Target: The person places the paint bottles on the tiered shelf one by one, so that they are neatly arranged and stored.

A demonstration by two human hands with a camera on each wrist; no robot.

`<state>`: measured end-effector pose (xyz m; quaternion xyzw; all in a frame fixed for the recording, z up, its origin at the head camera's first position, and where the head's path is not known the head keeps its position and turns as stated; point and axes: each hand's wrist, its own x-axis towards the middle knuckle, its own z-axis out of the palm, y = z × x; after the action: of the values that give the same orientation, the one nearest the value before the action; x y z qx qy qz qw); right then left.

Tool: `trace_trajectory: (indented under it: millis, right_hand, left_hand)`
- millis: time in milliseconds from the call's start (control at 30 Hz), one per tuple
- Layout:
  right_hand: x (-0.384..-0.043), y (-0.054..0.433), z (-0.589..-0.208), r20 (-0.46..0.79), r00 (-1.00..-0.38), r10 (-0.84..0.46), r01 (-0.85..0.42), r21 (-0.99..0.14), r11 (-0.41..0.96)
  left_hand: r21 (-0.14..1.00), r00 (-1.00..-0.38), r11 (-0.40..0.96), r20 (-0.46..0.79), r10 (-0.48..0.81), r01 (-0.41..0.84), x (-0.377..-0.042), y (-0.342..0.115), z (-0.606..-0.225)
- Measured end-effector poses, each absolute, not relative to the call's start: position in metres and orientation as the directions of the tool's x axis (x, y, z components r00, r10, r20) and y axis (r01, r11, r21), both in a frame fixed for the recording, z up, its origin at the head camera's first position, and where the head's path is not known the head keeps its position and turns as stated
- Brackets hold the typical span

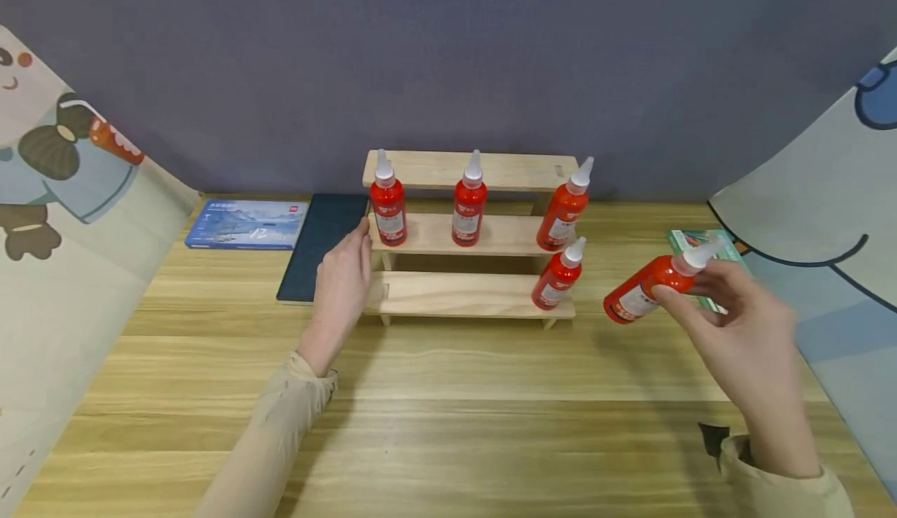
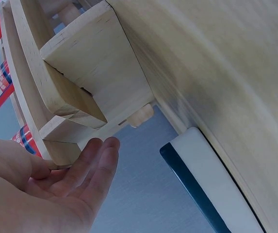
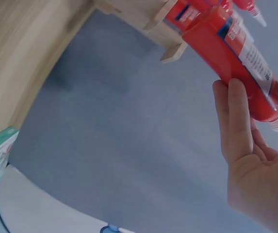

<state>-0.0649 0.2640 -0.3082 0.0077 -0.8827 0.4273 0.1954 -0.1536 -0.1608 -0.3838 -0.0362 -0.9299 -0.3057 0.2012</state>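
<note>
My right hand (image 1: 746, 327) pinches a red squeeze bottle (image 1: 641, 290) with a pale pointed nozzle, near its neck between thumb and fingers. The bottle tilts in the air, right of a three-tier wooden rack (image 1: 455, 294). In the right wrist view that bottle (image 3: 238, 60) shows its white label. My left hand (image 1: 342, 275) rests against the left end of the rack's middle tier, fingers (image 2: 97, 167) mostly straight by the board's end. Three like bottles stand along the middle tier: left (image 1: 389, 210), centre (image 1: 469, 210) and right (image 1: 563, 216). Another bottle (image 1: 557, 278) stands at the lower tier's right end.
A blue box with a mountain picture (image 1: 247, 224) and a dark flat book (image 1: 308, 249) lie left of the rack. Behind my right hand is a green box (image 1: 701, 239). A grey fabric panel (image 1: 455, 58) rises behind the rack, with patterned panels at both sides.
</note>
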Motion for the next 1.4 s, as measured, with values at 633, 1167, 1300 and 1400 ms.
trace_trajectory:
  millis: [633, 1167, 1300, 1400]
  right_hand:
    - [-0.072, 0.213, -0.305, 0.377, -0.926, 0.004, -0.31, -0.77, 0.558]
    - [-0.075, 0.188, -0.31, 0.378, -0.924, -0.061, -0.351, -0.771, 0.532]
    - [-0.076, 0.182, -0.312, 0.374, -0.925, -0.062, -0.345, -0.762, 0.548]
    - [-0.078, 0.176, -0.315, 0.378, -0.923, -0.066, -0.351, -0.762, 0.545]
  left_hand:
    - [0.548, -0.911, 0.813, 0.409, -0.054, 0.198, -0.154, -0.162, -0.383]
    - [0.553, -0.907, 0.809, 0.417, -0.061, 0.199, -0.154, -0.161, -0.387]
    - [0.553, -0.907, 0.809, 0.416, -0.059, 0.201, -0.154, -0.161, -0.386]
    - [0.547, -0.905, 0.812, 0.421, -0.055, 0.205, -0.153, -0.161, -0.385]
